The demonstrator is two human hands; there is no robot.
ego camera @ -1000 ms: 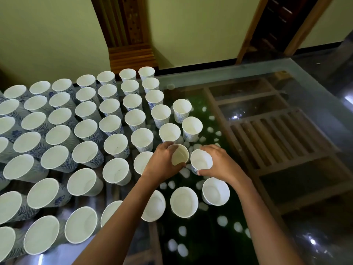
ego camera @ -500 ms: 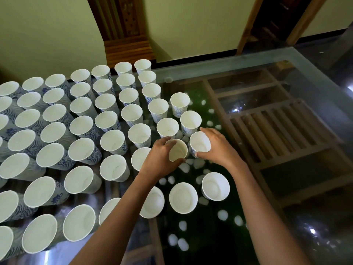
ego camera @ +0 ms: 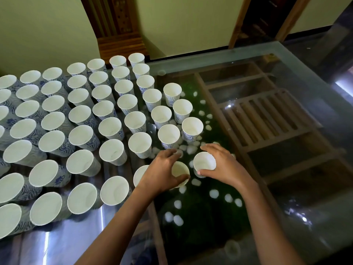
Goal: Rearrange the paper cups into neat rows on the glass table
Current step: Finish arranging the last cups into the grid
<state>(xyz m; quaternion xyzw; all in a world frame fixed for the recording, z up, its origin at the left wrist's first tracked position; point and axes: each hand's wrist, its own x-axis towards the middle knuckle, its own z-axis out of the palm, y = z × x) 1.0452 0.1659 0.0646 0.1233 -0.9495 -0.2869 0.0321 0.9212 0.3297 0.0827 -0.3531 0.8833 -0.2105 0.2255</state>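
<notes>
**Two cups in hand at the edge of the rows**

My left hand (ego camera: pixel 162 169) wraps around one cup (ego camera: pixel 180 172), thumb along its near rim and fingers curled over the far side, so most of its wall is hidden behind my palm. My right hand (ego camera: pixel 223 167) grips a second cup (ego camera: pixel 204 162) just beside it, thumb at the near rim and fingers over the top; its lower wall barely shows. Whether either cup's base touches the glass I cannot tell.

Both cups sit toward the middle of the table (ego camera: pixel 248 54), right of the packed rows (ego camera: pixel 86 121) that fill its left half and run back to the far edge. The rows at the left are cut off by the frame, so I cannot count them. One more cup (ego camera: pixel 140 175) is half hidden behind my left wrist.

Through the glass I see a wooden frame (ego camera: pixel 267 115) under the right side and white pebbles (ego camera: pixel 214 194) on something dark green below my hands; glare blurs the near right corner.
</notes>
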